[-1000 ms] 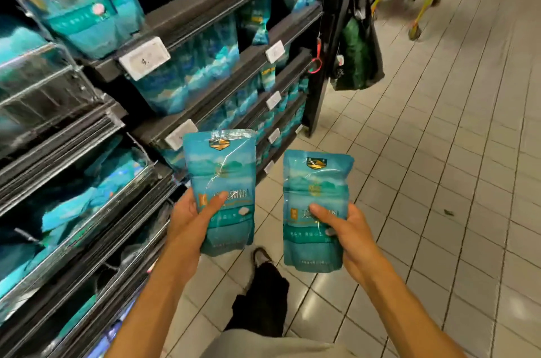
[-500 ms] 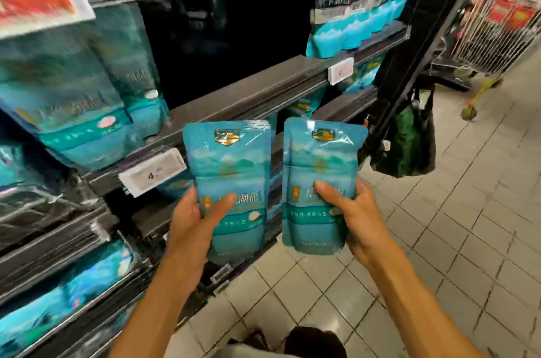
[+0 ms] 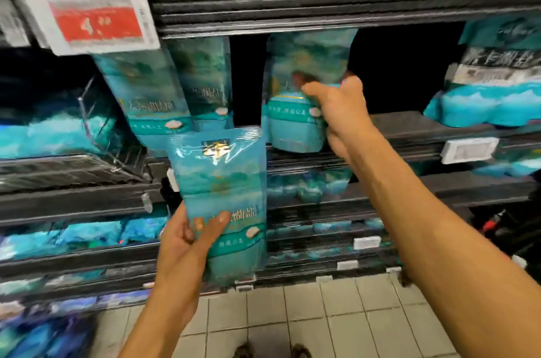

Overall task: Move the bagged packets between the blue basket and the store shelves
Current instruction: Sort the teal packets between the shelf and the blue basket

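Note:
My left hand (image 3: 187,243) grips a teal bagged packet (image 3: 225,182) upright by its lower left corner, thumb across the front, in front of the lower shelves. My right hand (image 3: 339,111) holds a second teal packet (image 3: 301,70) by its right side, standing it on the dark shelf (image 3: 404,123) at chest height, in a gap between other packets. Two matching packets (image 3: 152,94) stand on that shelf just to the left. The blue basket is out of view.
A red price tag (image 3: 96,22) hangs from the shelf edge above left. More teal packets (image 3: 494,94) stand at the far right and on lower shelves. A wire divider (image 3: 96,120) sits at the left. Pale floor tiles (image 3: 322,322) lie below.
The view has swung to face the shelves. My right hand has lifted its packet up and forward onto the shelf. My left hand keeps its packet lower down.

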The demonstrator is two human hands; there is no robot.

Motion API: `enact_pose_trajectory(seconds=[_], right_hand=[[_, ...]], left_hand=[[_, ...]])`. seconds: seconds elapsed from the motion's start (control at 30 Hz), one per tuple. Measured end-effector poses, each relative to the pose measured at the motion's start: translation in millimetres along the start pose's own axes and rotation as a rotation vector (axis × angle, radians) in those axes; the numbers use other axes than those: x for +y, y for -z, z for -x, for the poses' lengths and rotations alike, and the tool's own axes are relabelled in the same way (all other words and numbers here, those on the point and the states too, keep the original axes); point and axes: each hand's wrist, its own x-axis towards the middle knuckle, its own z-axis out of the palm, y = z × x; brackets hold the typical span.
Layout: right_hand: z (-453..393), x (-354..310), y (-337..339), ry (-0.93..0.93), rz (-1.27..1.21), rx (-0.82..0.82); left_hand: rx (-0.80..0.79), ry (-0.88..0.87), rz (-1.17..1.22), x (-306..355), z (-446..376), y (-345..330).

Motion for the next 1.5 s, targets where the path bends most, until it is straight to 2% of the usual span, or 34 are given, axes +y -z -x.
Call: enact_pose_trajectory(seconds=[0.07, 0.2, 0.4, 0.63, 0.73, 0.87, 1.0, 1.03, 1.1, 1.17, 1.27, 1.33, 1.5], right_hand=[[-15.2, -1.7, -15.1, -0.017, -0.005, -0.012], [-27.5, 5.6, -41.3, 0.090, 0.007, -0.147], [-23.1, 27.0, -61.1, 0.101, 0.029, -0.183], [-15.4, 30.3, -60.6, 0.108, 0.138, -0.135], [-13.6, 33.6, -52.5, 0.097, 0.278, -0.159], [-7.9, 32.6, -40.9, 0.138, 0.347, -0.232], [3.8, 33.2, -26.0, 0.056, 0.478, -0.230], [11.3, 32.2, -19.9, 0.085, 0.460, -0.192], [36.6, 28.3, -6.2, 0.258, 0.384, -0.113], [63.2, 29.9, 9.8, 0.330, 0.268, -0.125], [95.1, 38.5, 27.6, 0.102, 0.079, -0.359], [106.9, 46.7, 34.2, -0.054, 0.038, -0.448], [110.9, 50.8, 51.9, -0.126, -0.117, -0.200]], left_hand=[[0.067, -0.012, 0.004, 0.0, 10.1, 0.7], [0.147, -0.037, 0.033, 0.3, 22.6, 8.8], [0.172, -0.038, 0.037, 3.2, 26.2, 19.6], [0.119, -0.021, 0.048, 5.7, 15.5, 19.4], [0.093, -0.001, 0.052, 7.0, 8.6, 14.6], [0.043, 0.000, 0.054, 9.7, 0.3, 5.6], [-0.002, -0.002, 0.055, 11.1, -5.0, -3.6], [-0.016, -0.003, 0.053, 10.8, -6.2, -5.8], [-0.045, -0.001, 0.050, 10.9, -8.8, -11.6], [-0.076, 0.004, 0.051, 11.4, -12.5, -19.5], [-0.151, 0.006, 0.023, 13.2, -18.1, -38.0], [-0.198, -0.008, -0.028, 13.2, -22.0, -52.8], [-0.316, -0.007, -0.153, 12.1, -32.5, -89.0]])
